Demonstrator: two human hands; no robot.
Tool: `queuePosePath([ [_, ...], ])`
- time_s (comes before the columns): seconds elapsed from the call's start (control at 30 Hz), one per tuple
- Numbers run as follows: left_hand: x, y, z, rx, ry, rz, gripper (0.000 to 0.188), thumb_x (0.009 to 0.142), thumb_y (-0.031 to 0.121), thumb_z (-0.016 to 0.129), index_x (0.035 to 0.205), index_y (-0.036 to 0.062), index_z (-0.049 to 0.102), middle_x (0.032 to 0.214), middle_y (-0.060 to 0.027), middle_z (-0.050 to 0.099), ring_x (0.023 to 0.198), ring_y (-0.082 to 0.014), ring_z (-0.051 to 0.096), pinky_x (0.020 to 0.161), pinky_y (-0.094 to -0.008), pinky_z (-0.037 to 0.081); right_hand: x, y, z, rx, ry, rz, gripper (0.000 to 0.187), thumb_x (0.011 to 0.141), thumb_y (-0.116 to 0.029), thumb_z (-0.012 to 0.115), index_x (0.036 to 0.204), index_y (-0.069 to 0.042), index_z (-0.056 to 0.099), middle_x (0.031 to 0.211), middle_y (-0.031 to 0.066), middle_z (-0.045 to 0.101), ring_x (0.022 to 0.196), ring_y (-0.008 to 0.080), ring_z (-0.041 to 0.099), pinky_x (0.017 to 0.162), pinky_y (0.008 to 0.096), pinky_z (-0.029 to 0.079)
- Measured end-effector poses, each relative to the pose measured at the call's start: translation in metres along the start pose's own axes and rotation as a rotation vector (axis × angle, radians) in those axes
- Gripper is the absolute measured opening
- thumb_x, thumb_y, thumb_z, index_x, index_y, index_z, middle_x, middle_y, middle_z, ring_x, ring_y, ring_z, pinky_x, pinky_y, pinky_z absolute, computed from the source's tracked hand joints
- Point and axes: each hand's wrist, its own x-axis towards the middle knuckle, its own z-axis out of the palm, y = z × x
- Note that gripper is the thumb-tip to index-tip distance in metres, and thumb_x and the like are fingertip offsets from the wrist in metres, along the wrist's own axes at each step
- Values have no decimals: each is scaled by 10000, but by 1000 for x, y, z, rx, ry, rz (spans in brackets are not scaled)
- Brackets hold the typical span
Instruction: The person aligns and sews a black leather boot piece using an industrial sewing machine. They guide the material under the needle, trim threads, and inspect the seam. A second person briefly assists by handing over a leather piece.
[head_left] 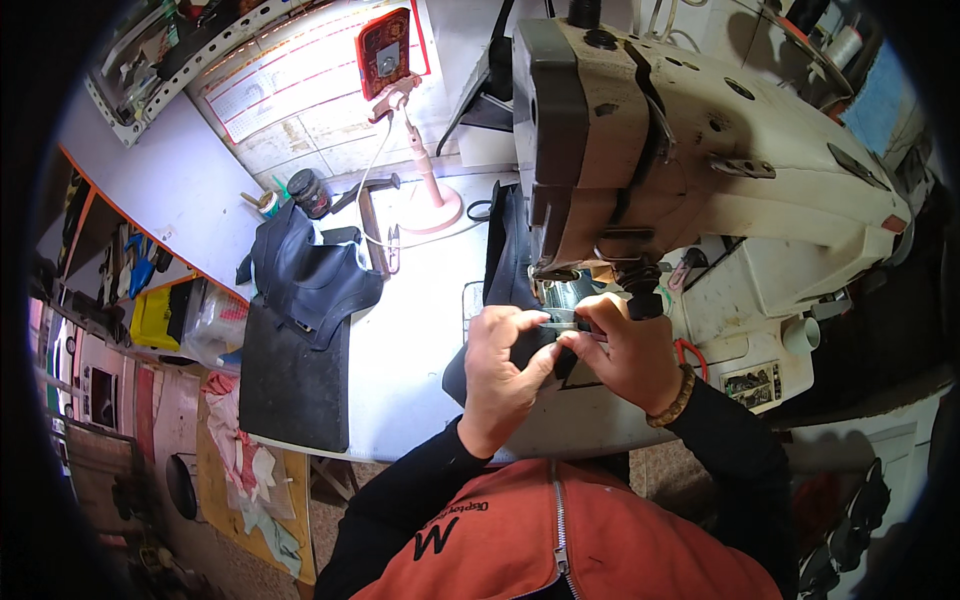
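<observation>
My left hand (497, 372) and my right hand (637, 358) meet just in front of the needle area of a large beige industrial sewing machine (600, 130). Between the fingertips of both is a small, thin, translucent strip (562, 318), pinched from either side. What exactly it is cannot be made out. Black leather-like material (507, 255) lies under the machine head and extends beneath my hands, which partly cover it. A beaded bracelet (676, 398) circles my right wrist.
To the left, a dark leather piece (310, 270) rests partly on a black board (292, 375). Behind stand a pink phone stand (430, 190) with a phone (384, 52) and a dark jar (308, 192). Red-handled scissors (690, 355) and a small parts tray (752, 385) are at right.
</observation>
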Motion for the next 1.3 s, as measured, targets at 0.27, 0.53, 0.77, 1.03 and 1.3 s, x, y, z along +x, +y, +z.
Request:
queuePosePath([
  [0.27, 10, 13, 6, -153, 16, -52, 107, 780, 19, 775, 862, 53, 716, 857, -44, 568, 864, -215, 530, 781, -318, 422, -5, -5, -4, 164, 26, 102, 310, 859, -347, 753, 989, -95, 627, 674, 50, 555, 563, 242, 576, 514, 364, 425],
  [0.53, 19, 32, -50, -842, -118, -374, 45, 844, 5, 739, 851, 4, 694, 1057, -91, 630, 1021, -175, 572, 948, -312, 410, -9, 2, -15, 18, -26, 85, 301, 885, -345, 731, 932, -86, 586, 677, 49, 532, 552, 245, 549, 504, 361, 413],
  [0.77, 35, 16, -65, -857, -362, -203, 68, 859, 33, 727, 867, 43, 660, 891, -83, 715, 903, -218, 662, 878, -360, 504, -7, 9, -8, -120, -22, 2, 325, 885, -362, 720, 1020, -99, 584, 766, 49, 547, 609, 246, 587, 520, 380, 448],
  [1.03, 68, -23, -56, 142, -358, 271, 76, 840, -39, 672, 832, -7, 603, 767, -100, 591, 708, -247, 588, 632, -315, 458, -17, 24, -2, -102, -117, -221, 534, 724, -231, 817, 1228, -171, 653, 1210, 64, 593, 806, 228, 667, 607, 334, 532],
  [1.3, 91, -53, -22, -31, -275, 148, 77, 894, -47, 622, 884, 17, 581, 730, -82, 588, 653, -173, 556, 631, -276, 466, -14, 38, 8, -52, -36, -280, 653, 670, -125, 792, 1293, -221, 621, 1091, 77, 585, 747, 235, 642, 579, 358, 505],
])
